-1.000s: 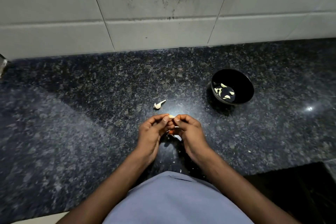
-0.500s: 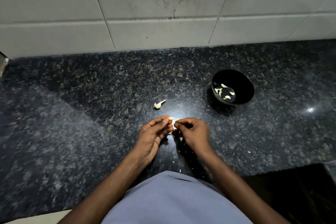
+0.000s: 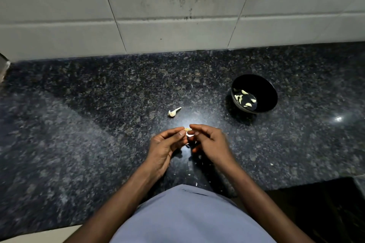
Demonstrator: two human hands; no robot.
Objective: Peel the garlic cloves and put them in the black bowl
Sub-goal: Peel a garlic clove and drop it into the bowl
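Observation:
A small garlic clove (image 3: 187, 129) with pale skin peeling off is pinched between my left hand (image 3: 165, 146) and my right hand (image 3: 209, 142), just above the dark counter. My left thumb and forefinger hold it while my right fingertips pinch its skin. The black bowl (image 3: 262, 89) stands to the right and farther back, with several peeled cloves (image 3: 245, 99) inside. A leftover garlic stem piece (image 3: 173, 112) lies on the counter a little beyond my hands.
The speckled black granite counter (image 3: 98, 124) runs to a white tiled wall (image 3: 158, 16) at the back. Small bits of garlic skin (image 3: 196, 183) lie near the counter's front edge, by my blue shirt.
My right hand has shifted slightly right and its fingers have spread as they pull at the skin. The left hand keeps holding the clove in much the same place.

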